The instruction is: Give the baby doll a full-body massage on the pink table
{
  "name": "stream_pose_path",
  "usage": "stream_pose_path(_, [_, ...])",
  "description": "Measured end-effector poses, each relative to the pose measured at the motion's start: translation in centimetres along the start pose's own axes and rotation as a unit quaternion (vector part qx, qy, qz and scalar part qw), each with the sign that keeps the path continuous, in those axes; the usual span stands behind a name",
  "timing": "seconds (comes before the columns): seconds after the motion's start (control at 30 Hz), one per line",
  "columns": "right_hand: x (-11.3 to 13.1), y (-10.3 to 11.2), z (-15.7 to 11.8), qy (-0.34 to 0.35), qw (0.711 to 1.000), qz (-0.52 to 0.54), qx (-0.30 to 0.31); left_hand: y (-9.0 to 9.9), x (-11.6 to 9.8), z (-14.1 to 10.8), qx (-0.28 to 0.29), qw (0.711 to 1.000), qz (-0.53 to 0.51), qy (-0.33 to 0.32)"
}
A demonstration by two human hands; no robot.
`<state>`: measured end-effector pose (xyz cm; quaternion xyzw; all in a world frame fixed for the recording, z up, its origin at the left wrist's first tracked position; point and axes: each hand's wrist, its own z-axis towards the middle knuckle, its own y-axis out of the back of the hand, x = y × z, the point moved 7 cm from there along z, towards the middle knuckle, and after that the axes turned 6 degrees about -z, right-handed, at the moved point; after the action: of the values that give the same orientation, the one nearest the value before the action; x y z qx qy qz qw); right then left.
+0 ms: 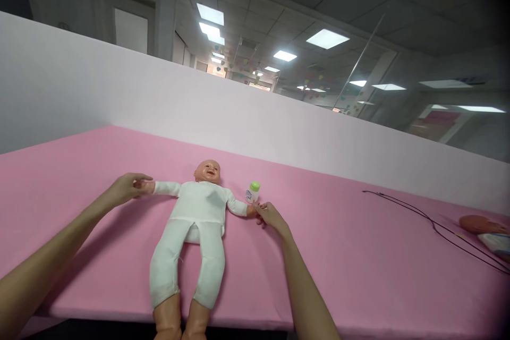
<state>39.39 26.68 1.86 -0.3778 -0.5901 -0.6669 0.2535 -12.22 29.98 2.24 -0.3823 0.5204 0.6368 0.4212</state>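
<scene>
A baby doll in a white top and white trousers lies on its back on the pink table cover, head away from me. Its arms are stretched out to both sides. My left hand is closed around the doll's hand on the left. At the other side, my right hand pinches the doll's other hand between thumb and fingers. Just beyond my right hand stands a small white bottle with a green cap and a printed label.
A black cable runs across the right part of the table. Part of another doll-like object with white cloth lies at the right edge. A low white wall borders the table's far side, with glass above it.
</scene>
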Motion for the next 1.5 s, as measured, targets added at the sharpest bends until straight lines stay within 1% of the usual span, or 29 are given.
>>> stream_pose_path(0.1, [1.7, -1.4, -0.1, 0.017, 0.987, 0.156, 0.020, -1.3, -1.5, 0.1, -0.075, 0.984, -0.163, -0.011])
stream_pose_path(0.17, [2.9, -2.4, -0.3, 0.040, 0.961, 0.275, 0.013, -3.0, -2.0, 0.3, -0.100, 0.976, -0.192, -0.020])
stream_pose_path(0.2, [3.4, -3.0, -0.4, 0.055, 0.951, 0.304, 0.004, -4.1, -2.1, 0.3, -0.104, 0.975, -0.194, -0.023])
stream_pose_path(0.23, [3.8, -3.5, -0.5, 0.075, 0.950, 0.302, -0.009, -5.1, -2.2, 0.4, -0.104, 0.975, -0.196, -0.029])
stream_pose_path(0.27, [4.1, -4.0, -0.7, 0.098, 0.956, 0.277, -0.027, -6.2, -2.3, 0.5, -0.099, 0.974, -0.197, -0.043])
stream_pose_path(0.33, [4.7, -4.9, -1.4, 0.151, 0.968, 0.187, -0.070, -7.9, -2.7, 0.4, -0.082, 0.973, -0.189, -0.101])
stream_pose_path(0.4, [5.5, -5.6, -2.2, 0.210, 0.970, 0.080, -0.096, -9.0, -3.3, -0.1, -0.072, 0.972, -0.135, -0.179])
stream_pose_path(0.43, [6.1, -6.0, -2.7, 0.253, 0.962, 0.026, -0.095, -9.4, -3.5, -0.4, -0.064, 0.969, -0.091, -0.222])
stream_pose_path(0.47, [6.8, -6.5, -3.3, 0.307, 0.947, -0.029, -0.087, -9.7, -3.8, -0.8, -0.053, 0.960, -0.042, -0.272])
stream_pose_path(0.5, [7.6, -7.0, -4.0, 0.366, 0.924, -0.084, -0.073, -10.1, -4.1, -1.3, -0.039, 0.946, 0.006, -0.321])
stream_pose_path(0.57, [8.6, -8.2, -5.3, 0.465, 0.865, -0.184, -0.040, -10.7, -4.5, -2.2, -0.011, 0.910, 0.085, -0.405])
stream_pose_path(0.6, [8.9, -8.7, -5.7, 0.492, 0.842, -0.221, -0.027, -11.0, -4.6, -2.5, -0.002, 0.893, 0.110, -0.435])
stream_pose_path(0.63, [9.0, -9.1, -5.8, 0.505, 0.827, -0.246, -0.018, -11.1, -4.7, -2.8, 0.004, 0.882, 0.127, -0.454])
stream_pose_path(0.67, [9.0, -9.4, -5.9, 0.507, 0.823, -0.255, -0.013, -11.2, -4.8, -2.9, 0.009, 0.879, 0.133, -0.458])
stream_pose_path(0.7, [9.0, -9.5, -5.8, 0.500, 0.830, -0.247, -0.013, -11.2, -4.8, -2.8, 0.012, 0.884, 0.127, -0.450])
stream_pose_path(0.73, [8.9, -9.4, -5.6, 0.485, 0.846, -0.221, -0.019, -11.2, -4.7, -2.6, 0.014, 0.897, 0.109, -0.428])
stream_pose_path(0.77, [8.8, -9.2, -5.2, 0.457, 0.871, -0.179, -0.029, -10.9, -4.5, -2.3, 0.010, 0.915, 0.082, -0.395])
stream_pose_path(0.83, [7.8, -8.3, -4.0, 0.360, 0.929, -0.057, -0.066, -10.1, -3.6, -1.4, -0.017, 0.954, 0.003, -0.301])
stream_pose_path(0.9, [6.1, -7.5, -2.8, 0.239, 0.963, 0.070, -0.100, -9.1, -2.1, -0.6, -0.054, 0.975, -0.089, -0.198])
stream_pose_path(0.97, [4.6, -7.5, -1.8, 0.141, 0.971, 0.164, -0.100, -8.3, -0.3, 0.1, -0.086, 0.974, -0.184, -0.101])
stream_pose_path(1.0, [4.1, -7.6, -1.5, 0.109, 0.971, 0.195, -0.088, -8.1, 0.5, 0.3, -0.097, 0.968, -0.224, -0.060])
stream_pose_path(1.07, [3.7, -7.9, -1.0, 0.077, 0.968, 0.229, -0.060, -7.8, 1.5, 0.5, -0.109, 0.955, -0.276, -0.011])
stream_pose_path(1.1, [3.7, -7.9, -1.0, 0.078, 0.968, 0.234, -0.053, -7.7, 1.5, 0.5, -0.108, 0.953, -0.283, -0.009])
stream_pose_path(1.17, [4.1, -7.6, -1.2, 0.104, 0.968, 0.222, -0.052, -7.7, 0.9, 0.4, -0.100, 0.960, -0.260, -0.041])
stream_pose_path(1.23, [4.8, -7.2, -1.6, 0.154, 0.971, 0.177, -0.055, -7.9, -0.4, -0.2, -0.084, 0.971, -0.200, -0.104])
stream_pose_path(1.3, [5.8, -7.1, -2.3, 0.237, 0.965, 0.101, -0.050, -8.6, -2.0, -1.0, -0.039, 0.974, -0.119, -0.190])
stream_pose_path(1.4, [7.1, -8.0, -3.7, 0.371, 0.928, -0.035, -0.007, -10.1, -3.8, -2.6, 0.050, 0.943, -0.003, -0.330])
stream_pose_path(1.43, [7.3, -8.4, -4.0, 0.397, 0.915, -0.072, 0.005, -10.4, -4.0, -3.0, 0.063, 0.931, 0.024, -0.359])
stream_pose_path(1.5, [7.3, -9.1, -4.3, 0.416, 0.901, -0.120, 0.017, -10.5, -4.1, -3.3, 0.065, 0.921, 0.054, -0.381])
